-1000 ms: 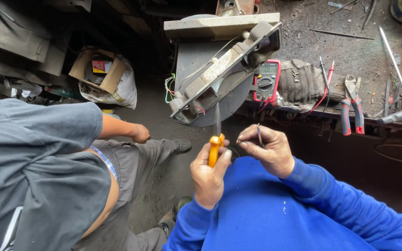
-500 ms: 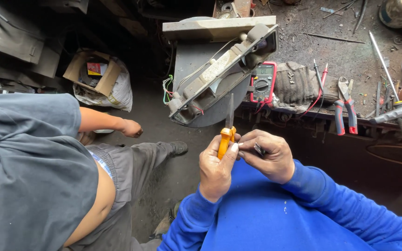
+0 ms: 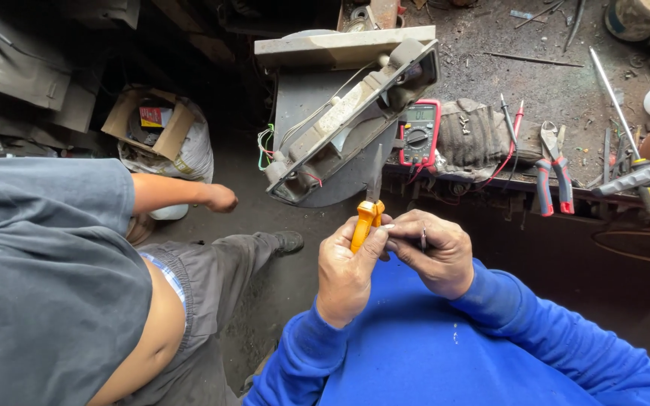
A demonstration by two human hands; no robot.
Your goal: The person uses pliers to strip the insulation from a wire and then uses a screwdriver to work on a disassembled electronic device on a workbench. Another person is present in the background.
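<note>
- A co-worker in a grey shirt (image 3: pixel 39 278) fills the lower left, bent forward, one bare arm stretched out with its fist (image 3: pixel 220 198) closed over the floor.
- Your blue sleeves (image 3: pixel 445 353) take up the bottom middle and right.
- A grey housing (image 3: pixel 347 120) with loose wires lies tilted on the edge of the dirty bench (image 3: pixel 490 68), just above your hands.
- A cardboard box (image 3: pixel 152 120) sits open on a white sack at the upper left; inside lies a small flat packet with a red and yellow label.
- A grey glove (image 3: pixel 475 139) lies on the bench, touching the meter's right side.
- A red-cased meter (image 3: pixel 418 134) with a grey face and dial lies flat beside the housing, its probe leads running over the glove.
- Red-handled pliers (image 3: pixel 552 169) rest at the bench edge, right of the glove.
- Your left hand (image 3: pixel 347 271) is wrapped around the orange handle of a tool (image 3: pixel 366 222), its dark blade pointing up toward the housing.
- Your right hand (image 3: pixel 430 252) touches the left, fingers pressed together, pinching a thin metal piece (image 3: pixel 423 239); you cannot tell what it is.
</note>
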